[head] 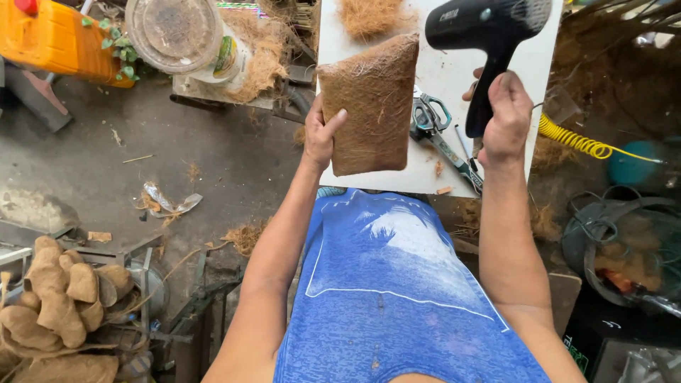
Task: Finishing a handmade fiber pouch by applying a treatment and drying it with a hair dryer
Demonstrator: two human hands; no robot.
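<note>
The left hand (320,135) grips the lower left edge of a brown coir fibre mat (372,105), with the thumb on top. The mat lies on a white board (447,78), at 12 o'clock from the person. At 1 o'clock the right hand (506,119) is closed around the handle of a black hair dryer (486,32), whose nozzle is at the left above the mat. Between the two hands, scissors (431,120) lie on the board. Farther, at 12 o'clock, sits a loose fibre tuft (369,15).

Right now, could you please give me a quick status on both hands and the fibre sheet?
Left hand pinches coir fibre sheet edge. Right hand grips black hair dryer above white board. Scissors lie beside sheet.
</note>
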